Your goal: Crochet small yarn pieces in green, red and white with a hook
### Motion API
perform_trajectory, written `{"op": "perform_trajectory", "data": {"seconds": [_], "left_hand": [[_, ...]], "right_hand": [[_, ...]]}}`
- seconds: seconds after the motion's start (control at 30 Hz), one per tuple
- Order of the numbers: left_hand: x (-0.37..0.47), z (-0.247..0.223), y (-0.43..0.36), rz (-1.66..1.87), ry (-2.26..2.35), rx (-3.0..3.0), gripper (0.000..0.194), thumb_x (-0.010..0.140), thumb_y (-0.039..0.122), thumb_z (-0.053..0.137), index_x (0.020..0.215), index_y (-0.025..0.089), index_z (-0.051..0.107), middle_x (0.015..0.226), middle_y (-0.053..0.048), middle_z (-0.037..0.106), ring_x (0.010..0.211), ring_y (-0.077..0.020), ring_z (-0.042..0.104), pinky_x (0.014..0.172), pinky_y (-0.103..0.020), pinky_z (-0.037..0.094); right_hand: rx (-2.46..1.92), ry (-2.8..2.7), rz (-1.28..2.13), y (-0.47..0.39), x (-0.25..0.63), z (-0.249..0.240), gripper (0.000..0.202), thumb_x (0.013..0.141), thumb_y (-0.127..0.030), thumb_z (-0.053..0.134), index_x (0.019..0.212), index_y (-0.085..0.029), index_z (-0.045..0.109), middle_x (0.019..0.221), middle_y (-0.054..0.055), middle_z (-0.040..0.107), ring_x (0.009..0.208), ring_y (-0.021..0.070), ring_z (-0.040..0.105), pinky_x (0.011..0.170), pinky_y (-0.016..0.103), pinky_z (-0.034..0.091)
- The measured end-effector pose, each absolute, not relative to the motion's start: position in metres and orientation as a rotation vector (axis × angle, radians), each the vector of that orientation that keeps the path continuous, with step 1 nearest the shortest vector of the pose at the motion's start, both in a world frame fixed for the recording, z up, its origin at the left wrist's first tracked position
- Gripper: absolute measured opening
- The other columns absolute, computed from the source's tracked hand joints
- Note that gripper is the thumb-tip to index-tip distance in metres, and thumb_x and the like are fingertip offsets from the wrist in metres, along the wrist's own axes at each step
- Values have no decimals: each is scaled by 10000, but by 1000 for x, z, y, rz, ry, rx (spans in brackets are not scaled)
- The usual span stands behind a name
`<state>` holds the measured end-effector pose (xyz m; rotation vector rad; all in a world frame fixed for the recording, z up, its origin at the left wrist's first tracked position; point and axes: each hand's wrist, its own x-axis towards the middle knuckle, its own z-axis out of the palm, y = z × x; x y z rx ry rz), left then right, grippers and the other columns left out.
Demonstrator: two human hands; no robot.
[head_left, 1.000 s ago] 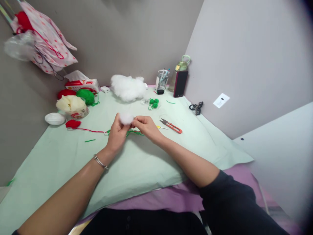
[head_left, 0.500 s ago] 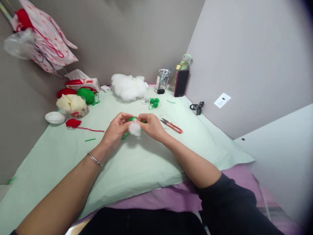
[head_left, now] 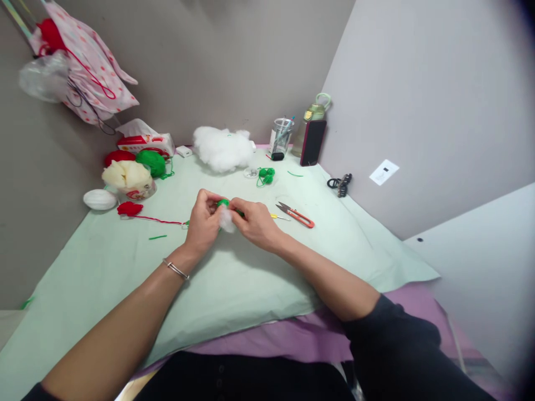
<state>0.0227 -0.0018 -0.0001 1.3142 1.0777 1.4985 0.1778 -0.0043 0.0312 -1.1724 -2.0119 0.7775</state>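
Observation:
Close together over the cloth, both hands work on one small green yarn piece (head_left: 223, 203). My left hand (head_left: 203, 220) pinches it from the left, a metal bangle on that wrist. From the other side, my right hand (head_left: 253, 221) has its thumb and fingers closed at a tuft of white stuffing (head_left: 227, 221), which hangs between the hands against the green piece. Fingers hide most of the green piece. To the right of my right hand lie orange-handled thread snips (head_left: 297, 215) and a thin yellow-handled hook (head_left: 281, 217), partly covered.
A large heap of white stuffing (head_left: 223, 148) lies at the back. Small green yarn pieces (head_left: 266, 176), a cup of pens (head_left: 281, 136) and a phone (head_left: 313, 143) are to its right. Red yarn (head_left: 130, 209), a green yarn ball (head_left: 152, 162) and a tissue pack (head_left: 144, 143) are left.
The white tuft has drawn closer in against the green piece and shows less. My left hand has turned more upright. The hook's yellow handle now shows beside my right hand.

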Motion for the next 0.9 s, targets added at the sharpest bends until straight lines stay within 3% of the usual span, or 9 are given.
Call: {"op": "perform_trajectory", "data": {"seconds": [0.17, 0.33, 0.5, 0.67, 0.9], "left_hand": [[22, 9, -7, 1400, 998, 1291, 269, 734, 269, 802, 925, 221, 618, 863, -4, 704, 730, -163, 617, 663, -284, 495], [20, 14, -10, 1312, 972, 1250, 197, 888, 392, 694, 957, 216, 640, 886, -7, 682, 728, -147, 615, 638, -266, 491], [15, 10, -3, 1275, 967, 1281, 314, 753, 339, 845, 896, 209, 597, 844, 12, 685, 690, -132, 611, 603, -245, 466], [16, 7, 0, 1320, 992, 1296, 339, 691, 276, 844, 886, 214, 574, 880, -1, 714, 692, -140, 626, 602, -254, 466], [23, -3, 2, 1411, 1143, 1214, 247, 720, 228, 765, 885, 220, 580, 724, 35, 642, 592, -132, 564, 523, -242, 395]], "right_hand": [[-1192, -1965, 796, 5, 184, 29, 165, 859, -267, 595, 709, -218, 544, 606, -57, 473, 612, 133, 401, 633, 265, 290], [-1217, -1943, 775, 8, 189, 31, 157, 849, -271, 578, 707, -207, 560, 623, -51, 513, 617, 125, 417, 632, 264, 289], [-1207, -1976, 774, 7, 189, 31, 162, 847, -287, 582, 707, -209, 554, 602, -57, 482, 604, 124, 390, 637, 272, 278], [-1139, -2023, 852, 6, 190, 31, 132, 879, -278, 523, 781, -208, 577, 647, -51, 523, 624, 128, 439, 635, 256, 313], [-1185, -2044, 792, -3, 179, 32, 37, 843, -221, 563, 812, -214, 582, 690, -46, 564, 642, 131, 454, 650, 255, 317]]}}
